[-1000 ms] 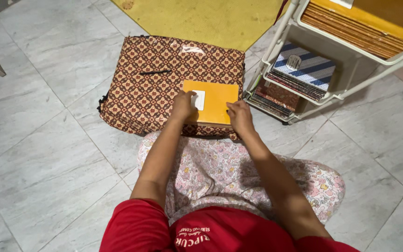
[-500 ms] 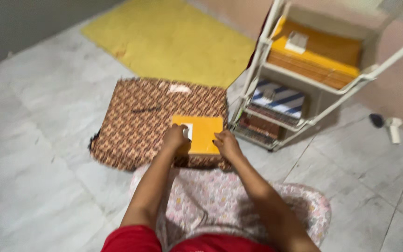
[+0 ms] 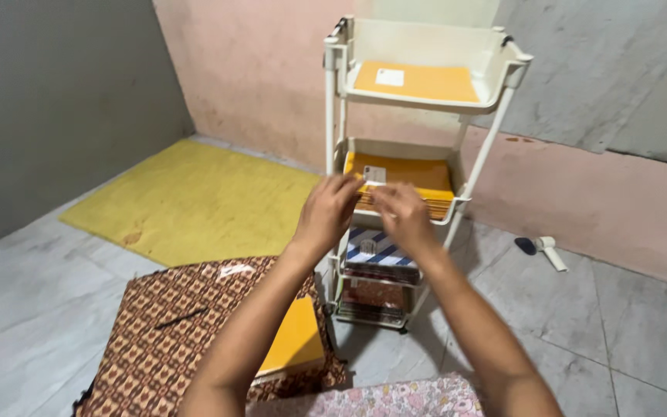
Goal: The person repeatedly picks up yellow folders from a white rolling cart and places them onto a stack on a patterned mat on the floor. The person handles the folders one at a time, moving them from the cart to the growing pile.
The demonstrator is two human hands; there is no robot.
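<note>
- Grey tiled floor (image 3: pixel 642 324) runs to a pink wall (image 3: pixel 264 69).
- Yellow mat (image 3: pixel 194 201) lies flat on the floor, against the wall.
- White 3-tier rack (image 3: pixel 333 139) stands by the wall, right of the mat.
- Brown patterned fabric bundle (image 3: pixel 156 347) on the floor, near the rack's foot; a dark pen (image 3: pixel 181 316) lies on top of it.
- Orange envelope packet (image 3: pixel 296 340) rests on the bundle's right part, partly hidden by the left forearm.
- Top tier: 1 orange envelope (image 3: pixel 418 81) with a white label, lying flat.
- Middle tier: stack of orange envelopes (image 3: pixel 418 181), white label on the topmost one.
- Lower tier: blue-and-white striped fabric (image 3: pixel 376 251) over darker patterned pieces.
- Left hand (image 3: pixel 327 212) and right hand (image 3: pixel 403 212) raised close together at the front edge of the middle-tier stack, fingers curled toward it; cannot tell whether they grip anything.
- Small white tool (image 3: pixel 546 249) on the floor, right of the rack.
</note>
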